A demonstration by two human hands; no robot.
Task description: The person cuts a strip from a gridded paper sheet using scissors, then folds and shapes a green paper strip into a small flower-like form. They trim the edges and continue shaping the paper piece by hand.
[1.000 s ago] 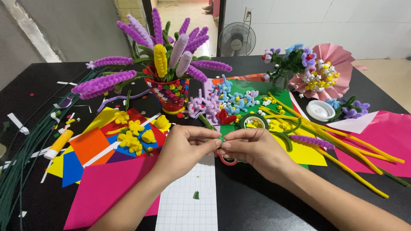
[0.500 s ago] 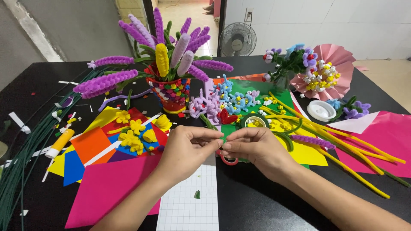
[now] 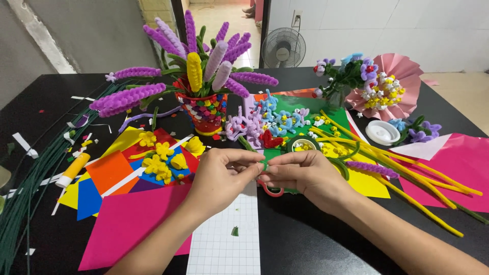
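Head view: both hands met at the centre of the black table (image 3: 316, 249). The left hand (image 3: 221, 178) and the right hand (image 3: 305, 175) were pinched narrowly, fingertips touching, on a thin green stem (image 3: 250, 147) that ran up toward eleven o'clock from the grip. What exactly sat between the fingertips was too small to tell. Red-handled scissors (image 3: 270, 191) lay just under the hands, partly hidden.

As for progress, much looked done. At twelve o'clock stood a pot of purple and yellow fuzzy-wire flowers (image 3: 204, 76), and at two o'clock a pink paper-wrapped bouquet (image 3: 392, 86). Small finished blooms (image 3: 270, 119) lay just beyond the hands. Much seemed left, too: loose yellow stems (image 3: 407, 178) stretched toward four o'clock, a bundle of green wires (image 3: 30, 183) lay at nine, and coloured paper sheets (image 3: 127, 224) lay beside the left forearm.
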